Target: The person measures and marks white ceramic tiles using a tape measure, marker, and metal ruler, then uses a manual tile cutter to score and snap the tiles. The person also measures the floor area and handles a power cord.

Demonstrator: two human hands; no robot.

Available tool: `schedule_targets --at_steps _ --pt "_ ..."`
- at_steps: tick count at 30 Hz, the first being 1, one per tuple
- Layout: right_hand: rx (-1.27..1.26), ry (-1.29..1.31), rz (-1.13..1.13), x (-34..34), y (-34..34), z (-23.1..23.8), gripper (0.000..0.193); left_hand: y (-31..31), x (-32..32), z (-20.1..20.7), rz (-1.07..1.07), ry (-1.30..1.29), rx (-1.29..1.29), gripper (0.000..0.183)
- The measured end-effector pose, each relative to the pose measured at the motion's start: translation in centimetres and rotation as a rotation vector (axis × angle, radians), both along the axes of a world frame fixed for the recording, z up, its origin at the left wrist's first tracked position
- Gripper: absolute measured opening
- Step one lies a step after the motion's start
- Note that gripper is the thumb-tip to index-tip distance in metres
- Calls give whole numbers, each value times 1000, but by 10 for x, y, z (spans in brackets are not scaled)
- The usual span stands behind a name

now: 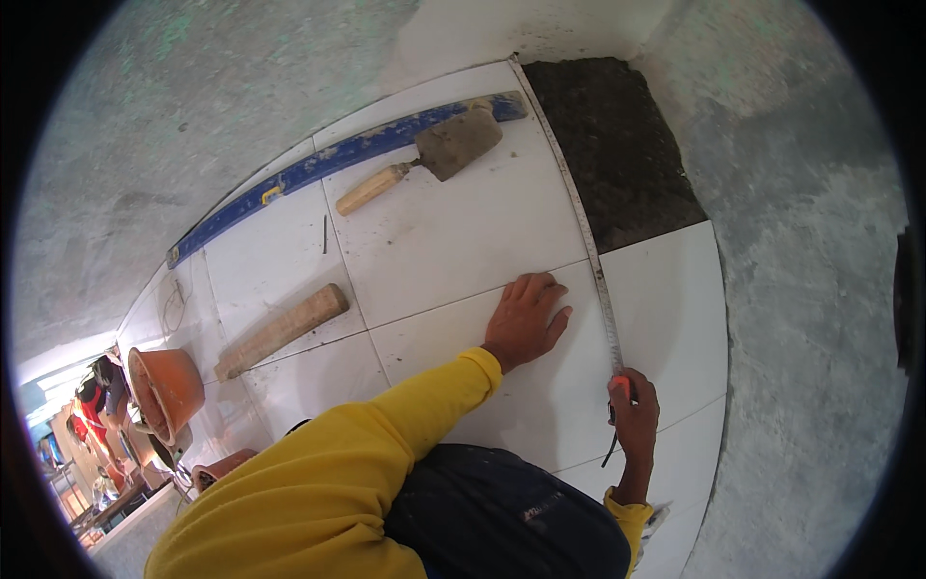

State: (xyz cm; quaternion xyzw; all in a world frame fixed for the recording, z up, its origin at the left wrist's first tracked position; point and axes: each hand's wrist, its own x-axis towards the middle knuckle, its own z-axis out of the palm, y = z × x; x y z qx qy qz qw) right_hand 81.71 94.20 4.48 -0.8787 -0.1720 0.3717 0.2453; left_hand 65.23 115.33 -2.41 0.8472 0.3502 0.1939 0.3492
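My left hand [526, 318] lies flat with fingers spread on a white floor tile [453, 232]. My right hand [632, 415] grips the case of a tape measure [620, 386]. Its blade [584, 222] runs straight away from me along the tile joint to the far wall. The blade passes the left edge of a dark patch of wet mortar [612, 145] where no tile lies. Both arms wear yellow sleeves.
A trowel [429, 154] with a wooden handle rests on the far tile, beside a long blue level [328, 164]. A wooden block [282, 331] lies to the left. An orange bucket [166, 386] stands at the far left. Bare grey concrete [810, 318] borders the tiles on the right.
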Motion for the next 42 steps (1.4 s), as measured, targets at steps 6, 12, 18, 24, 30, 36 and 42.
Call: schedule_targets --at_steps 6,12,18,24,30,36,42 --pt "1 -12 7 3 -4 -3 39 0 1 -1 -7 -4 13 35" --pt "12 -26 9 2 -2 -2 38 0 1 0 -6 15 27 34" --pt "31 -40 39 3 -4 -4 37 0 1 -1 -5 -11 21 34" --pt "53 -87 93 5 -10 -7 40 -1 4 1 -1 0 40 34" --pt "-3 -126 114 -1 -1 1 44 0 2 3 7 45 -11 34" --pt "-73 -222 177 -8 4 6 47 0 3 0 -2 7 28 34" --pt "-94 -289 211 -11 3 4 47 0 3 0 -4 32 22 34"
